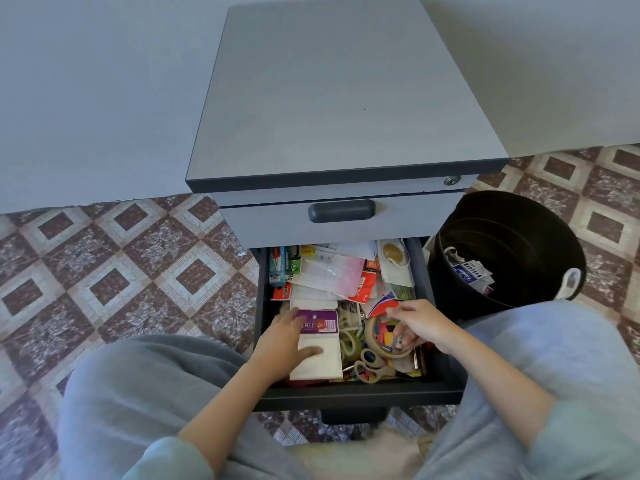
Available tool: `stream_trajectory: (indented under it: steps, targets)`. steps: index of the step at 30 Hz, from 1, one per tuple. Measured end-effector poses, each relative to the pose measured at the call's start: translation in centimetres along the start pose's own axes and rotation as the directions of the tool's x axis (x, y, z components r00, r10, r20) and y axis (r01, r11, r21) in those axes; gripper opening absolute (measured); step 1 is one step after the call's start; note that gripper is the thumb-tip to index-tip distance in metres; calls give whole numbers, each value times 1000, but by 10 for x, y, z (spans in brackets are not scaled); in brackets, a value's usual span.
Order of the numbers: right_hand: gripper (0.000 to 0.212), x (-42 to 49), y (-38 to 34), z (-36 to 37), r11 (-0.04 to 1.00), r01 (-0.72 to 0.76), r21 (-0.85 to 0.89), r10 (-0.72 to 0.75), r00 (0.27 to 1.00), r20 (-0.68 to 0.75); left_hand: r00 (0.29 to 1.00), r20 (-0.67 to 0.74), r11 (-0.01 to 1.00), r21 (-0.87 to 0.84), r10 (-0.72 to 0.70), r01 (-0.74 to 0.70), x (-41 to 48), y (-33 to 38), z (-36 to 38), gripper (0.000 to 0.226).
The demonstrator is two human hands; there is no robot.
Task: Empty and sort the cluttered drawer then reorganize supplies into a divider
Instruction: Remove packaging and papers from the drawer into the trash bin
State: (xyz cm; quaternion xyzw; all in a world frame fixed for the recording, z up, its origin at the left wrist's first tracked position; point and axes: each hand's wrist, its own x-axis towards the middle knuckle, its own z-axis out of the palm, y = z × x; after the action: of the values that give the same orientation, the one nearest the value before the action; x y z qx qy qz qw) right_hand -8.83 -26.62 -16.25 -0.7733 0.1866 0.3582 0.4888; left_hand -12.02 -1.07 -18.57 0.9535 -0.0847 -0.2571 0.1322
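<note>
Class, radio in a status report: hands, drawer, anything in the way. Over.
Left hand holds white packet with purple header. Right hand curled over beige tape roll, grip unclear. Dark open drawer crammed; clutter crowds both hands.

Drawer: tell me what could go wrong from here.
1. The scissors lie in the clutter right beside the right hand, which digs inside the tape roll. Their blades are hard to make out in the pile, so fingers could catch on them.
2. The left hand grips the white packet; lifting it could drag loose small items over the front edge of the drawer.
3. The open black bin stands close by, so a keeper could land in it.
</note>
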Motion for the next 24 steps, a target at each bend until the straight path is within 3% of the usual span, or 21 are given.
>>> stream_trajectory:
  steps: [2, 10, 17, 21, 24]
  targets:
    - [28, 0, 0, 0, 1000, -7, -1, 7, 1000, 0, 991, -46, 987, -107, -123, 117, 10, 3, 2, 77]
    - [21, 4, 4, -1, 1000, 4, 15, -4, 1000, 2, 894, 29, 825, -372, -447, 425, 22, 28, 36, 84]
    - [23, 11, 0, 0, 1000, -3, -13, 3, 1000, 14, 847, -64, 792, -395, -529, 465, 29, 24, 36, 91]
    - [17, 17, -4, 6, 999, 21, -42, -22, 1000, -13, 792, 3, 666, -539, -610, 515, 32, 21, 35, 100]
    - [11, 23, -10, 13, 993, 73, -96, -81, 994, -73, 760, 52, 565, -637, -648, 525, 36, 18, 36, 84]
